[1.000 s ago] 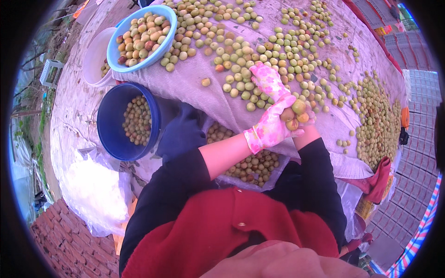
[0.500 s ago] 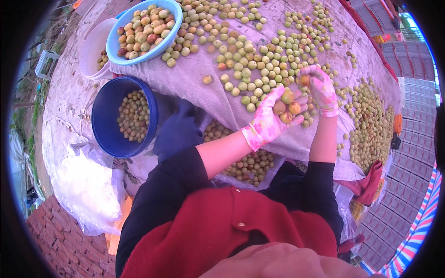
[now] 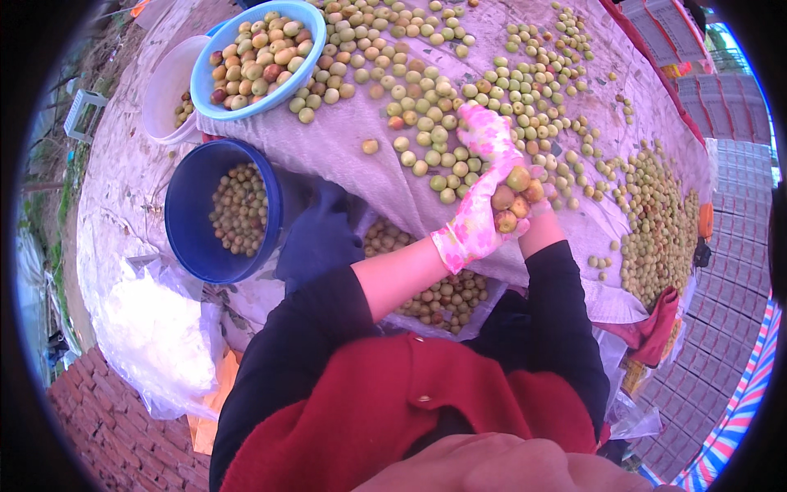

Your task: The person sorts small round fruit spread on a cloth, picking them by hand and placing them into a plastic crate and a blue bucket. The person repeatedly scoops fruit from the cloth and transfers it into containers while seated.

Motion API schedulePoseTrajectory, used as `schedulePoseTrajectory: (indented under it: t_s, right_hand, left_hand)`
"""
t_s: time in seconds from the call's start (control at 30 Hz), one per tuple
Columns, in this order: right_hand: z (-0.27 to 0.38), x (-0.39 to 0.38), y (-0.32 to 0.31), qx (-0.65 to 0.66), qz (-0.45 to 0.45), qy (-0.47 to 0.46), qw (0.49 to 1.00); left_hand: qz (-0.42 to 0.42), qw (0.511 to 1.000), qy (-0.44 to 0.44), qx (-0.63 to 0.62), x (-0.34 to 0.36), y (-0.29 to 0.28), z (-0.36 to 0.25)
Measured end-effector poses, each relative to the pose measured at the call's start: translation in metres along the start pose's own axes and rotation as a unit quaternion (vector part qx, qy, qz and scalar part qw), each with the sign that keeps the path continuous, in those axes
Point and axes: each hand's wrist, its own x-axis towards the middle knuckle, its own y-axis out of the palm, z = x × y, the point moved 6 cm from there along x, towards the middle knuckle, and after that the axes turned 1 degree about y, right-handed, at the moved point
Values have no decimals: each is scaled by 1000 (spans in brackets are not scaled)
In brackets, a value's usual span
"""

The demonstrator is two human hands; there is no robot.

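Note:
My left hand (image 3: pixel 475 221), in a white glove with pink patterning, is palm up and cupped round several small round fruits (image 3: pixel 506 221), greenish to reddish and like jujubes. My right hand (image 3: pixel 492 135), gloved alike, reaches past it over the loose green fruits (image 3: pixel 447 157) spread on the cloth. Its fingers bend down among the fruits; whether one is between them is hidden. The left hand covers part of the right wrist.
A light-blue basin (image 3: pixel 316 61) of redder fruits stands far left, by a white bucket (image 3: pixel 160 107). Nearer is a dark-blue bucket (image 3: pixel 182 217) holding fruits. A lined container of fruits (image 3: pixel 447 299) lies below my forearms. Heaped fruits (image 3: pixel 660 230) cover the right side of the pale cloth (image 3: pixel 361 160).
My right hand has moved left and away from me, onto the loose fruits. The reddish fruit it held is gone from its fingers, and the left hand appears to hold one more.

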Motion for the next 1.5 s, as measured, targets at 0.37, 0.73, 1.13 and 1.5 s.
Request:
schedulePoseTrajectory:
  t_s: [0.37,0.73,1.13,1.5]
  right_hand:
    - [27,40,8,-4,88,-78,993]
    - [-67,-27,6,528,5,165,833]
    - [1,-26,14,20,24,13,999]
    - [-149,-42,-26,480,-166,292,810]
  left_hand:
    - [5,998,-58,21,-10,15,6]
    - [41,991,-44,122,-20,7,20]
    - [46,985,-48,158,-22,13,17]
    - [61,976,-82,194,-28,13,23]
